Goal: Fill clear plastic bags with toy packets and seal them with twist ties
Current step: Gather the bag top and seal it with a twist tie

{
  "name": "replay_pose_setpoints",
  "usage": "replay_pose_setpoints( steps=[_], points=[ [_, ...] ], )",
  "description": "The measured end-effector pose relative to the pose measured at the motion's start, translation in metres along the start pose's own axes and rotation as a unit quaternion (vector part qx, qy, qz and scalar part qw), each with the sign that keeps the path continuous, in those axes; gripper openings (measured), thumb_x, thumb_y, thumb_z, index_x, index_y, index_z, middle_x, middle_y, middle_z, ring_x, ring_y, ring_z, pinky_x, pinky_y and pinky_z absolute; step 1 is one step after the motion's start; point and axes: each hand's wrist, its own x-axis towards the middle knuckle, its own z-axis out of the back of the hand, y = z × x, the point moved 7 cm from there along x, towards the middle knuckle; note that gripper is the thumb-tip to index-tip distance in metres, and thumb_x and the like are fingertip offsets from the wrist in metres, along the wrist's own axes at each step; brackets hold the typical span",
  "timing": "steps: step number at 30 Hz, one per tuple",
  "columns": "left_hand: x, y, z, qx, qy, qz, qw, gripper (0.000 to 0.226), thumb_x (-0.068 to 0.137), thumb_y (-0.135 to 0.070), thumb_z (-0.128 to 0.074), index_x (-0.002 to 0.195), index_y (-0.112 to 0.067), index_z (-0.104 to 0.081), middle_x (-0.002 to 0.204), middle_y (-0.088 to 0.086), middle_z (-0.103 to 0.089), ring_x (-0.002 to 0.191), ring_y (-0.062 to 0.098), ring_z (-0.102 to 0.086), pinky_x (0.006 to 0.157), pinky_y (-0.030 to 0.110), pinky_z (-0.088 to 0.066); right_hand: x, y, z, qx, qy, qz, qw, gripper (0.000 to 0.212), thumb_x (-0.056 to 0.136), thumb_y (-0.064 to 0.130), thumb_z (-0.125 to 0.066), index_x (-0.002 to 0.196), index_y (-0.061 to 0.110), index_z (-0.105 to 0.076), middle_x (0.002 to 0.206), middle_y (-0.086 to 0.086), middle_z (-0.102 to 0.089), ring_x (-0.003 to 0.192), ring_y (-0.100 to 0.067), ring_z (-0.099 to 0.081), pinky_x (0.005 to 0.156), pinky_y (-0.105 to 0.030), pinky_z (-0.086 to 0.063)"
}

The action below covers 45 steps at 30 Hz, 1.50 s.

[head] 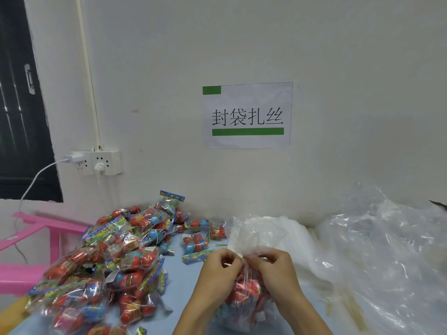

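At the lower centre of the frame, the left hand (221, 267) and right hand (271, 269) pinched together the gathered neck of a filled clear bag (244, 296) standing on the blue table (179, 288). A heap of toy packets (108, 257) lay at lower left, loose plastic bags (377, 257) at right, below a wall sign (247, 115).

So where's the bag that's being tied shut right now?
In the head view it's low and centre-right: the filled bag sits on the blue table, its neck pinched between the left hand and right hand.
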Motion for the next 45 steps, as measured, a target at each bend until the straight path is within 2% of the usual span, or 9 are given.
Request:
replay_pose_setpoints(
  steps=[8, 12, 15, 23, 30, 34, 38, 42, 45],
  points=[
    [-0.001, 0.001, 0.002, -0.031, -0.006, 0.0, 1.0, 0.012, 0.089, -0.012, -0.066, 0.078, -0.012, -0.07, 0.072, 0.001, -0.069, 0.067, 0.01, -0.064, 0.059, 0.021, -0.048, 0.001, -0.002, 0.002, -0.015, -0.007, -0.012, 1.0, 0.015, 0.085, 0.002, -0.072, 0.076, 0.011, -0.078, 0.074, -0.008, -0.075, 0.068, -0.024, -0.073, 0.059, -0.031, -0.058],
    [-0.001, -0.001, 0.002, -0.037, -0.001, 0.021, 0.999, 0.029, 0.09, -0.013, -0.065, 0.063, -0.018, -0.073, 0.064, -0.003, -0.068, 0.061, 0.005, -0.063, 0.057, 0.018, -0.047, 0.001, -0.002, 0.004, -0.016, -0.012, -0.013, 1.0, 0.013, 0.085, 0.005, -0.074, 0.074, 0.01, -0.077, 0.073, -0.013, -0.074, 0.07, -0.034, -0.073, 0.058, -0.039, -0.059],
    [-0.002, 0.002, 0.0, -0.044, 0.006, 0.054, 0.998, 0.047, 0.097, -0.021, -0.058, 0.051, -0.023, -0.068, 0.059, -0.005, -0.065, 0.06, 0.007, -0.063, 0.061, 0.022, -0.048, 0.001, -0.001, 0.004, -0.018, -0.011, -0.006, 1.0, 0.013, 0.084, 0.005, -0.075, 0.073, 0.011, -0.078, 0.072, -0.009, -0.075, 0.068, -0.027, -0.074, 0.057, -0.03, -0.058],
    [-0.002, 0.006, -0.001, -0.051, 0.024, 0.078, 0.995, 0.049, 0.097, -0.021, -0.058, 0.049, -0.022, -0.067, 0.058, -0.005, -0.064, 0.061, 0.009, -0.064, 0.06, 0.024, -0.048, -0.001, 0.005, -0.003, -0.033, 0.013, 0.023, 0.999, 0.023, 0.084, -0.002, -0.071, 0.067, 0.013, -0.078, 0.07, -0.011, -0.074, 0.066, -0.02, -0.072, 0.055, -0.021, -0.054],
    [-0.002, 0.003, -0.002, -0.043, 0.014, 0.031, 0.999, 0.028, 0.095, -0.016, -0.06, 0.069, -0.014, -0.069, 0.063, -0.002, -0.065, 0.062, 0.009, -0.062, 0.059, 0.021, -0.048, 0.001, 0.002, 0.0, -0.032, 0.001, 0.023, 0.999, 0.024, 0.086, 0.003, -0.072, 0.067, 0.016, -0.079, 0.069, -0.007, -0.074, 0.065, -0.019, -0.073, 0.054, -0.02, -0.054],
    [-0.001, 0.001, 0.001, -0.042, -0.037, -0.013, 0.998, 0.016, 0.091, -0.016, -0.067, 0.076, -0.013, -0.073, 0.066, -0.004, -0.069, 0.065, 0.008, -0.064, 0.059, 0.018, -0.049, 0.005, -0.002, 0.007, -0.007, -0.026, 0.013, 1.0, 0.02, 0.086, 0.006, -0.074, 0.07, 0.017, -0.079, 0.071, -0.009, -0.075, 0.071, -0.029, -0.074, 0.06, -0.035, -0.06],
    [0.002, 0.001, 0.013, -0.038, -0.121, -0.066, 0.99, 0.004, 0.088, -0.02, -0.073, 0.084, -0.021, -0.07, 0.084, -0.008, -0.071, 0.089, 0.013, -0.065, 0.08, 0.028, -0.053, 0.012, -0.01, 0.029, 0.095, -0.103, -0.023, 0.99, 0.02, 0.084, 0.003, -0.073, 0.069, 0.015, -0.079, 0.077, -0.013, -0.075, 0.071, -0.034, -0.069, 0.063, -0.041, -0.057],
    [0.003, 0.011, 0.009, -0.084, -0.13, -0.02, 0.988, 0.05, 0.077, -0.051, -0.073, 0.119, -0.029, -0.055, 0.118, -0.016, -0.055, 0.116, 0.013, -0.051, 0.094, 0.028, -0.039, 0.015, -0.018, 0.044, 0.2, -0.16, -0.052, 0.965, 0.007, 0.084, 0.005, -0.074, 0.08, 0.01, -0.077, 0.079, -0.012, -0.072, 0.066, -0.026, -0.065, 0.052, -0.034, -0.056],
    [0.006, 0.026, -0.004, -0.186, -0.088, 0.057, 0.977, 0.09, 0.056, -0.065, -0.07, 0.133, -0.031, -0.039, 0.127, -0.002, -0.055, 0.118, 0.022, -0.055, 0.098, 0.043, -0.048, 0.017, -0.021, 0.045, 0.25, -0.178, -0.057, 0.95, 0.002, 0.087, 0.007, -0.072, 0.088, 0.006, -0.073, 0.096, -0.021, -0.071, 0.086, -0.032, -0.065, 0.081, -0.052, -0.058]
  ],
)
